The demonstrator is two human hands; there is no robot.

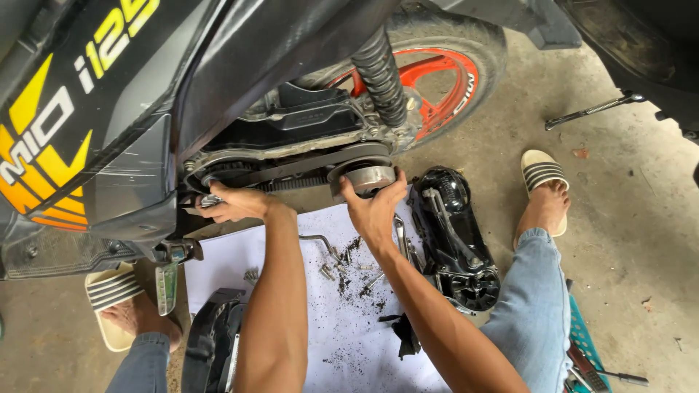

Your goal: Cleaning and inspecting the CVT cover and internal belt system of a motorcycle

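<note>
Round, dull-metal clutch drum [364,177] sits in the opened transmission case of a black scooter [240,51], directly under the right hand [376,207], whose fingers curl over its lower rim and press against its smooth face. From that drum a ribbed black rubber drive belt [306,169] runs leftward to the front pulley [218,175], where the left hand [234,203] is closed in a loose fist around a small metal part at the pulley's edge; what exactly it pinches is hidden. Below both forearms lies a white paper sheet [342,335] speckled with dark grit, scattered silver bolts [329,271] on it. Just right of the right forearm rests a glossy black plastic transmission cover [455,240], lying flat on rough grey concrete floor [626,218].
</note>
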